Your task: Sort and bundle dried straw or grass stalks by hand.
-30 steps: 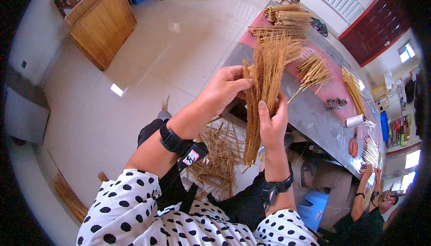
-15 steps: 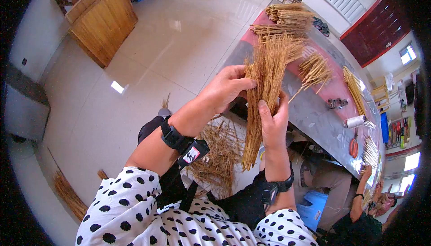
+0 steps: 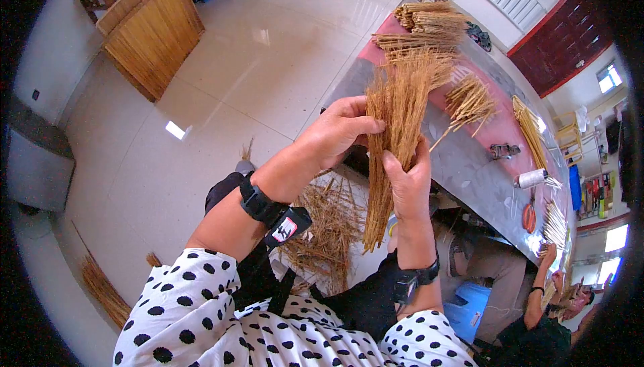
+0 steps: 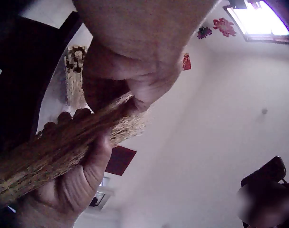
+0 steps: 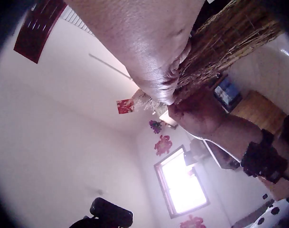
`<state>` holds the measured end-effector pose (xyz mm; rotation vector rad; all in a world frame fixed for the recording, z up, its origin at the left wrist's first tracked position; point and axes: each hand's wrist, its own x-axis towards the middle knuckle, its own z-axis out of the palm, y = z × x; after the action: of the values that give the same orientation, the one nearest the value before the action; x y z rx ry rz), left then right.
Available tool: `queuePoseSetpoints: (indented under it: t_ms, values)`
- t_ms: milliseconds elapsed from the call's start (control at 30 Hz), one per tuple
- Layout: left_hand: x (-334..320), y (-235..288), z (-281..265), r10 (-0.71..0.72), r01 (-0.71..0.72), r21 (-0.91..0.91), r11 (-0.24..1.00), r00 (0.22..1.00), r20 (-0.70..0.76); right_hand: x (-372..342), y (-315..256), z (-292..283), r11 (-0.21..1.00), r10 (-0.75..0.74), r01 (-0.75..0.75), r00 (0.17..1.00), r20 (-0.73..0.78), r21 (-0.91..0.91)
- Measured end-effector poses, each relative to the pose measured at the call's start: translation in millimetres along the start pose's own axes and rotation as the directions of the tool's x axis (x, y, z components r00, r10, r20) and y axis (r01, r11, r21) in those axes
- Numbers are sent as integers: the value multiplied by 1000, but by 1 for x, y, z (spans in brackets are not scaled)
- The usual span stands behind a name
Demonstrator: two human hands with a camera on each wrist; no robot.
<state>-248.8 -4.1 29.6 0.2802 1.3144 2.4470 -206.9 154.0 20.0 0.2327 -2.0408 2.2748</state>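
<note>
A bundle of dry brown straw (image 3: 392, 139) stands nearly upright between the hands in the head view, brushy tops up and cut stems down. The left hand (image 3: 342, 129) pinches its left side near the upper part, thumb across the straw. Lower on the right side, the right hand (image 3: 408, 179) grips it with the thumb in front. In the left wrist view the bundle (image 4: 49, 156) runs diagonally, with the left hand (image 4: 135, 61) above it. The right wrist view shows the right hand (image 5: 154, 71) against the bundle (image 5: 225, 42); its far fingers are hidden.
On the table (image 3: 463, 172) at the right lie straw bundles (image 3: 433, 18), a smaller bundle (image 3: 469, 102), a thread spool (image 3: 531, 179) and orange-handled scissors (image 3: 528, 218). Loose straw (image 3: 325, 233) covers the floor below the hands. Another person's arm (image 3: 537, 293) reaches in at lower right.
The right thumb has shifted slightly left over the straw. Both hands keep their hold on the bundle, which has barely moved.
</note>
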Motion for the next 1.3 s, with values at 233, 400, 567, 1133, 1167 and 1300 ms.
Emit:
queuePoseSetpoints:
  t_ms: [233, 400, 567, 1133, 1167, 1300]
  values:
    - [2, -7, 5, 60, -58, -180, 982, 998, 4, 2, 1, 0, 999, -8, 7, 1000, 15, 46]
    - [5, -10, 6, 60, -66, -116, 991, 997, -51, 1, 0, -1, 999, 10, -11, 1000, 6, 49]
    - [7, -14, 1, 78, -94, -139, 986, 990, -116, 0, 0, -1, 997, -1, -1, 1000, 20, 76]
    - [-1, -5, 6, 97, -91, 100, 991, 993, -62, 5, 11, -1, 953, -194, 194, 981, 25, -233]
    - [-1, -5, 6, 88, -82, 84, 993, 994, -68, 5, 11, -2, 972, -156, 161, 987, 40, -171]
    - [0, -7, 4, 94, -92, 25, 995, 993, -70, 4, 13, -2, 991, -112, 115, 993, 41, -67]
